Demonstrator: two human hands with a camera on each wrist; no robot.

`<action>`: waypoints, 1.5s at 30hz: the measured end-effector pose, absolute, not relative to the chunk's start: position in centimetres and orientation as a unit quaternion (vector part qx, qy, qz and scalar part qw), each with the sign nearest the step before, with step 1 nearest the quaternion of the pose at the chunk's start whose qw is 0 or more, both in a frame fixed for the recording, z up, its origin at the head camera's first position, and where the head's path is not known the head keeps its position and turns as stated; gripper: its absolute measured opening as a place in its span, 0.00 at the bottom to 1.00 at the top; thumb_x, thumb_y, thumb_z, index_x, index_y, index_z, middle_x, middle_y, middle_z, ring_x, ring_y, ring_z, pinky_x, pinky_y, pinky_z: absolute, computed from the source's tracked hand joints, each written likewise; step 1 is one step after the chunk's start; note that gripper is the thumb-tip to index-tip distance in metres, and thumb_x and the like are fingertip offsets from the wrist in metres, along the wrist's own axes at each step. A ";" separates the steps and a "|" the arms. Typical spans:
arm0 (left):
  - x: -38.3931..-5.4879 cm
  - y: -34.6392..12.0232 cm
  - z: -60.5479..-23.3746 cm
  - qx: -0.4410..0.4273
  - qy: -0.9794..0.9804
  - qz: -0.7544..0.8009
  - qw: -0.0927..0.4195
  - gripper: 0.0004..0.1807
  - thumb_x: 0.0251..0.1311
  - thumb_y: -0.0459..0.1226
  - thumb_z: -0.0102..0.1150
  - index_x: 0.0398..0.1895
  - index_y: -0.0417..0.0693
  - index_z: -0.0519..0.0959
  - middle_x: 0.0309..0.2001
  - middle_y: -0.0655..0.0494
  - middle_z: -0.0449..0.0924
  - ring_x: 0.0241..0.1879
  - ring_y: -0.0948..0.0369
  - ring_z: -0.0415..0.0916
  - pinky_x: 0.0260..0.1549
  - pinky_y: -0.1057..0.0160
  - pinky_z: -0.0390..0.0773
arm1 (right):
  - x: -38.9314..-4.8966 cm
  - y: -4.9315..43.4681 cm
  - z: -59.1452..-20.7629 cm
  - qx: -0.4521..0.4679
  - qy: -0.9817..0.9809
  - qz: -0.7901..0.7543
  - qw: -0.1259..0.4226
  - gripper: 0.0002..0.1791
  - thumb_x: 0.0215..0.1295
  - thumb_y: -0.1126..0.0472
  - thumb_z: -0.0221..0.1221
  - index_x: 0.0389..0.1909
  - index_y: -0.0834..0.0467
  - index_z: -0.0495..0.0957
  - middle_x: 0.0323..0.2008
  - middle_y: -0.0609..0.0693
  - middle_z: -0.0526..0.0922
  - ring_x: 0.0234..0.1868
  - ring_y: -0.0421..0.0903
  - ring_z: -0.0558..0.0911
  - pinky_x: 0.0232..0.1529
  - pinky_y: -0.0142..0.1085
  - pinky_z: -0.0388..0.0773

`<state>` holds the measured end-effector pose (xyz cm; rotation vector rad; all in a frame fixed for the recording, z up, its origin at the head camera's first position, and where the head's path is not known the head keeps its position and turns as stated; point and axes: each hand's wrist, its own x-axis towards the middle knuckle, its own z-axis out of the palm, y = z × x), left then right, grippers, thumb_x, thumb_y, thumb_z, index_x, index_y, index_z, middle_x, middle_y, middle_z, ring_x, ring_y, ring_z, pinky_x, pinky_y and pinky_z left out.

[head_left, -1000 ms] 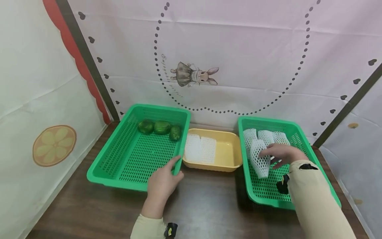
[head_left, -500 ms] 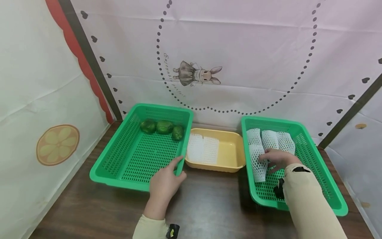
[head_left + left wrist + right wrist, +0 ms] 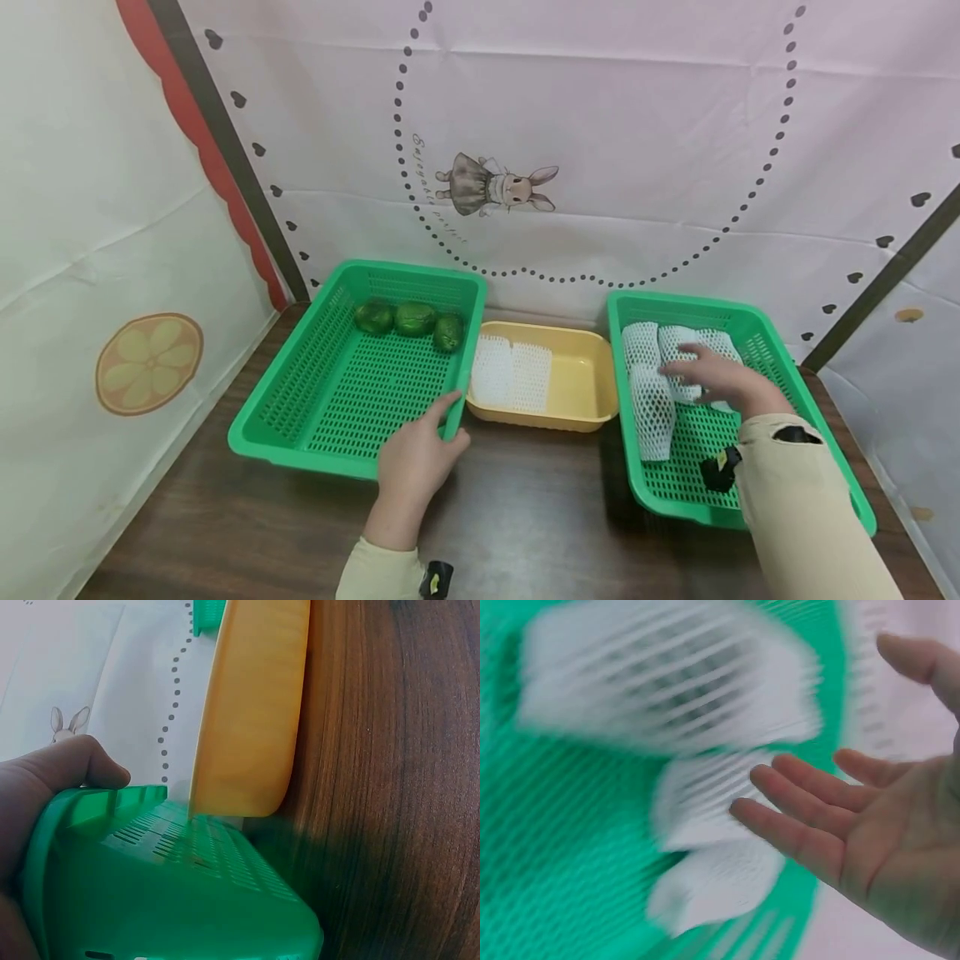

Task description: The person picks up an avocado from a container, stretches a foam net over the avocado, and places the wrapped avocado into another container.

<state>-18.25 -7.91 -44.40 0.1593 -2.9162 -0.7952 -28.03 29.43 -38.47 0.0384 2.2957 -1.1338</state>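
Note:
My left hand (image 3: pixel 416 462) pinches the near right corner of the left green basket (image 3: pixel 375 392), its index finger over the rim and thumb outside. Three glossy dark green fruits (image 3: pixel 415 318) lie along the back of that basket. Over the right green basket (image 3: pixel 686 483), my right hand (image 3: pixel 720 379) hovers with spread fingers and holds nothing. Several white foam fruit nets lie in this basket, bulging. The nearest foam net (image 3: pixel 651 417) lies lengthwise by the left wall, and something dark shows through its mesh in the right wrist view. Behind it, the hand partly covers the others.
Between the green baskets stands a yellow tray (image 3: pixel 577 387), with flat white foam nets (image 3: pixel 531 379) in its left half. The dark wooden table (image 3: pixel 540 508) extends in front. A printed cloth wall (image 3: pixel 637 167) rises close behind the baskets.
The right hand has lowered the foam net by the left wall of the right basket and let go of it, then lifted and opened. The left hand keeps its hold on the basket corner.

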 end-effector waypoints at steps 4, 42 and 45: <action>-18.4 -8.0 -44.2 0.057 -0.961 -0.266 0.054 0.31 0.49 0.44 0.57 0.62 0.65 0.70 0.07 0.61 0.55 0.08 0.64 0.48 0.08 0.65 0.49 | -27.2 28.2 -35.4 -0.011 0.854 -0.483 0.193 0.44 0.70 0.48 0.47 0.71 0.66 0.33 0.66 0.73 0.49 0.65 0.67 0.55 0.59 0.55 0.60; -18.2 -9.3 -38.1 -0.034 -0.964 -0.263 -0.013 0.34 0.59 0.52 0.55 0.69 0.59 0.60 0.64 0.48 0.65 0.61 0.45 0.63 0.51 0.42 0.67 | -20.3 18.4 -44.1 0.103 0.924 -0.364 -0.044 0.30 0.58 0.65 0.51 0.64 0.64 0.63 0.56 0.63 0.69 0.40 0.54 0.71 0.38 0.45 0.69; -19.7 -10.4 -33.4 -0.056 -0.966 -0.251 0.027 0.32 0.61 0.52 0.53 0.68 0.59 0.60 0.66 0.51 0.62 0.63 0.46 0.59 0.54 0.41 0.63 | -20.2 18.4 -44.0 0.099 0.928 -0.356 -0.051 0.30 0.57 0.65 0.51 0.64 0.64 0.64 0.55 0.64 0.70 0.39 0.55 0.71 0.39 0.46 0.68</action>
